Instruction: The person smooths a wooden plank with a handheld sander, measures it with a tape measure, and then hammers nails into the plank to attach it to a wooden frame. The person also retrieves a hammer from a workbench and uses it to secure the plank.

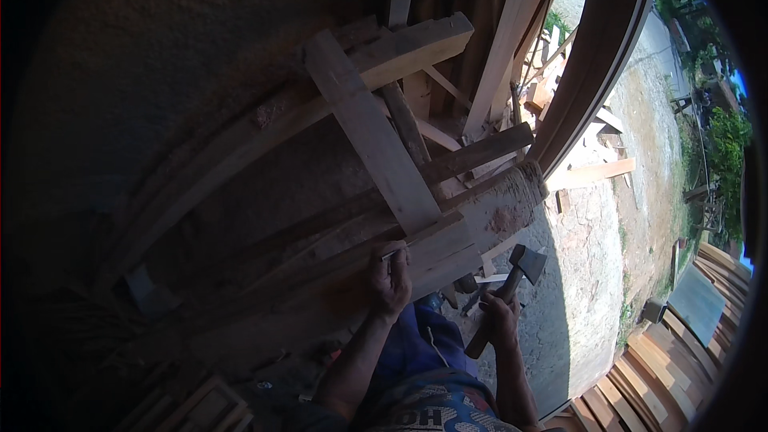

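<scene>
My right hand (501, 318) is wrapped round the wooden handle of a hatchet (528, 263), its dark metal head up and apart from the wood. My left hand (390, 282) is closed at the near edge of a thick wooden beam (436, 258). Between its thumb and fingers shows the end of something small, thin and pale, too small to name. Across the bench, a flat pale board (372, 128) runs from the beam to a long timber (416, 48) at the back.
Upright planks (512, 40) and a dark curved frame (596, 56) stand at the back right. Wood scraps (596, 174) lie on the sunlit ground. Stacked boards (648, 368) are at the lower right, more wood pieces (208, 404) at the lower left. The left side is very dark.
</scene>
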A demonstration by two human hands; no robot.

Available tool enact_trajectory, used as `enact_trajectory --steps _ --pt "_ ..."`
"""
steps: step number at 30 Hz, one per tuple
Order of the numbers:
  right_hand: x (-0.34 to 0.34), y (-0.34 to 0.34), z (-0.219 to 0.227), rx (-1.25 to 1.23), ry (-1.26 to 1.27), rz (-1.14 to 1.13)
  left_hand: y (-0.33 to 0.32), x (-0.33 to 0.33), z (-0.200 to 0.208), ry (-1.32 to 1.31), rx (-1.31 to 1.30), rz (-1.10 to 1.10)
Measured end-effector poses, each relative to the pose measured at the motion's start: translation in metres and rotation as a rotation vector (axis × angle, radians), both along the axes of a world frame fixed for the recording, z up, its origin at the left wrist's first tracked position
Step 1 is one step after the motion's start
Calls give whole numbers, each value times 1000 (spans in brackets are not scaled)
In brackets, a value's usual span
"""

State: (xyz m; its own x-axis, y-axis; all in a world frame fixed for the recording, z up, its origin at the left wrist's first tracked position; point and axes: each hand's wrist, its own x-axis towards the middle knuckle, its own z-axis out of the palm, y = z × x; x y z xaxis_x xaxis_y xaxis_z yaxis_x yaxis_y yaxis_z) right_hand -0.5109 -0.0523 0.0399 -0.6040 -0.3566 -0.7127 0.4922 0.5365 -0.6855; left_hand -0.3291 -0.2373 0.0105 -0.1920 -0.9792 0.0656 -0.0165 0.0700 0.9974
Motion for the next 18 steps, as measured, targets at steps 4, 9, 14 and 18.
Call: enact_trajectory --steps 4,9,14,18 --pt "-1 -4 3 36 -12 31 1 2 -3 37 62 -57" --pt "-1 7 -9 15 -36 7 0 4 -4 -17 20 -81" --pt "2 9 -12 22 -34 -23 1 4 -5 -63 -12 -107" --pt "2 11 -12 24 -40 -20 3 3 -7 -115 -33 -117"
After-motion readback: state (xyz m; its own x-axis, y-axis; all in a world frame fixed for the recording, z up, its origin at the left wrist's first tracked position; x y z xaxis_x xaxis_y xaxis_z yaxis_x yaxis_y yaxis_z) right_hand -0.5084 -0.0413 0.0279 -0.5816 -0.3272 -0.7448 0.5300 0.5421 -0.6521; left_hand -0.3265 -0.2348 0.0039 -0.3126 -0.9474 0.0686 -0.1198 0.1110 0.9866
